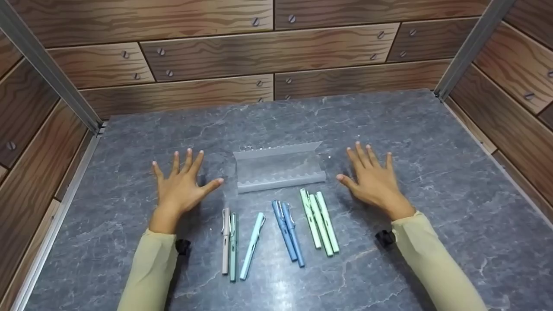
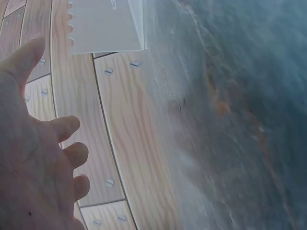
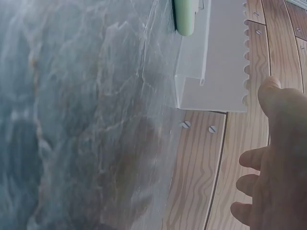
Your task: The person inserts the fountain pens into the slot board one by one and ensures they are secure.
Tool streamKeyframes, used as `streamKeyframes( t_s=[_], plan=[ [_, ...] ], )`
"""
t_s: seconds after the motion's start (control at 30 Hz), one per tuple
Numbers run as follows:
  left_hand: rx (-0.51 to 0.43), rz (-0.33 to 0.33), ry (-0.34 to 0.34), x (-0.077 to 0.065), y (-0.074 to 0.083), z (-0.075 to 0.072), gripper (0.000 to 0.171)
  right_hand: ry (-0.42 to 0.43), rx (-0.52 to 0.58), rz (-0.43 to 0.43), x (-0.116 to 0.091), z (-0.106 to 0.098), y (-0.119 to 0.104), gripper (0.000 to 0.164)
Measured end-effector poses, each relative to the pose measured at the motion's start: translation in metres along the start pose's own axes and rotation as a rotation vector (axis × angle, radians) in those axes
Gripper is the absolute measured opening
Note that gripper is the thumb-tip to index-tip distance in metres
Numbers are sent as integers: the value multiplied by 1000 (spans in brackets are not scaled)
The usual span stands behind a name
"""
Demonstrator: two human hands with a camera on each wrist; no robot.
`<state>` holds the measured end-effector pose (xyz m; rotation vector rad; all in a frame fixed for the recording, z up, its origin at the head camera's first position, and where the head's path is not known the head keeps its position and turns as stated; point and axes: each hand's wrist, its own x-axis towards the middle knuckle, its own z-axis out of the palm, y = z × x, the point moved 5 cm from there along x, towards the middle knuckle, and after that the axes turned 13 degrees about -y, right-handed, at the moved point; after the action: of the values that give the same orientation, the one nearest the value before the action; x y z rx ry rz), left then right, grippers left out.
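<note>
Spreads the left hand (image 1: 179,190) wide to the left of a translucent notched tray (image 1: 281,183), and the right hand (image 1: 373,183) likewise to its right. Has, nearer than the tray on the marbled tabletop (image 1: 414,138), eight capped pens (image 1: 284,230): beige, dark green, light blue, two blue and three pale green.

Grey marbled table (image 1: 389,121), pale and rusty veins, glare towards near edge. Wood-patterned back wall (image 1: 268,52) rising beyond far edge; slotted screw heads at plank ends (flat, printed-looking). Matching left wall (image 1: 43,142) and right wall (image 1: 501,103) along side edges. Metal posts (image 1: 54,73) at both far corners. Pale strip (image 1: 57,218) along left edge.
</note>
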<state>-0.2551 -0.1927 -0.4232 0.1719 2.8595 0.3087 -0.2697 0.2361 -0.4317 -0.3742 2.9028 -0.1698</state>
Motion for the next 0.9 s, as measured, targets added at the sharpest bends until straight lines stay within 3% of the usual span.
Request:
streamKeyframes(
  t_s=[0.67,0.9],
  plan=[
    [-104,102,-45,29,16,-2,89,-24,9,-63,-19,9,-15,77],
    [-221,156,-73,39,23,-2,87,-36,-10,-85,-26,13,-19,77]
  ],
)
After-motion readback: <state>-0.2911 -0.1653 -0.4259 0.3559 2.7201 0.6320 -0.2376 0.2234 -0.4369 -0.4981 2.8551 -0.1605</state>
